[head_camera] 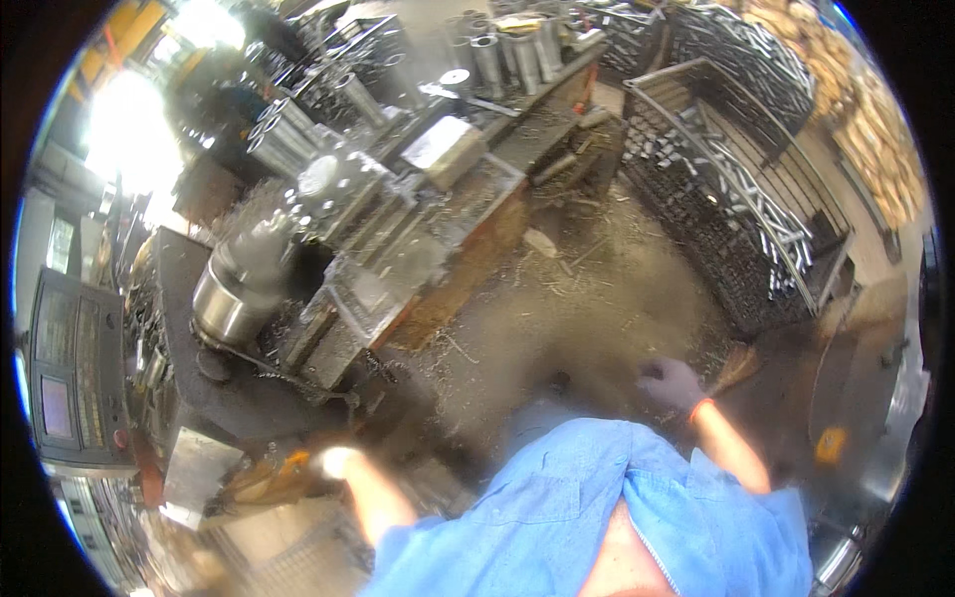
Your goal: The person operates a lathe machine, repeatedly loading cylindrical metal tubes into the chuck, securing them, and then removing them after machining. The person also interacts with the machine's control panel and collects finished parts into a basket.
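My left hand (333, 462), in a white glove, is low at the left beside an orange thing (297, 458) that is too blurred to name; whether it holds anything is unclear. In a dark greyish glove, my right hand (671, 382) hangs over the floor at the right, its fingers loosely bent, and I cannot tell if anything is in it. Ahead to the left stands a metal machine with a round steel chuck (230, 295) and a slide bed (373, 216). A pale box-shaped block (444, 153) rests on the bed.
Wire-mesh bin (806, 186) with many short metal tubes stands at the right. Steel cylinders (489, 60) stand on the far bench. Metal shavings and a pale object (540, 242) lie on the floor (567, 298). A control panel (78, 373) is at the far left; filled sacks lie top right.
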Tool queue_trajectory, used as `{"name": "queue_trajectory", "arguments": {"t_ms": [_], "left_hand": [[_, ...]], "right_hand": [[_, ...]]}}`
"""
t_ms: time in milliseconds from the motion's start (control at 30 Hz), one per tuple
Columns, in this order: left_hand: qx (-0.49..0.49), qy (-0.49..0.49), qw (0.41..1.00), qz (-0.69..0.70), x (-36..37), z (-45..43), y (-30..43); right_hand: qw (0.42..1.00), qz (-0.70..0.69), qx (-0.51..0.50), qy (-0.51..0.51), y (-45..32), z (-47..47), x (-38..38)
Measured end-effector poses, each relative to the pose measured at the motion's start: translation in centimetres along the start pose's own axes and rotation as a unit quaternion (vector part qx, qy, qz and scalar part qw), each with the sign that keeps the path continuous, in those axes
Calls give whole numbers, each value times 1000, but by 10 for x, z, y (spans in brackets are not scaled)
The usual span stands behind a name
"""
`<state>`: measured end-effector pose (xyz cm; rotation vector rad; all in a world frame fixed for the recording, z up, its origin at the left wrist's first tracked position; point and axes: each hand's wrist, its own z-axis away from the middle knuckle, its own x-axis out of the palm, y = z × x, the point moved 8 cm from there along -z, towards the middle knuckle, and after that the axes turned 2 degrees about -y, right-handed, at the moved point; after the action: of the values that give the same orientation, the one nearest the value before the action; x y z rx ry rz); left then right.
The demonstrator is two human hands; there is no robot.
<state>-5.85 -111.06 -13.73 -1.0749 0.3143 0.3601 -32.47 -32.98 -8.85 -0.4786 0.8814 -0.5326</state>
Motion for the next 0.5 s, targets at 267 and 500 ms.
{"name": "queue_trajectory", "arguments": {"t_ms": [267,500], "left_hand": [[-203,374,845,323,44,18,-98],[52,416,766,487,-158,23,87]], "right_hand": [[963,215,-59,-153,-96,-97,25],[961,216,-130,-111,-79,-152,-26]]}}
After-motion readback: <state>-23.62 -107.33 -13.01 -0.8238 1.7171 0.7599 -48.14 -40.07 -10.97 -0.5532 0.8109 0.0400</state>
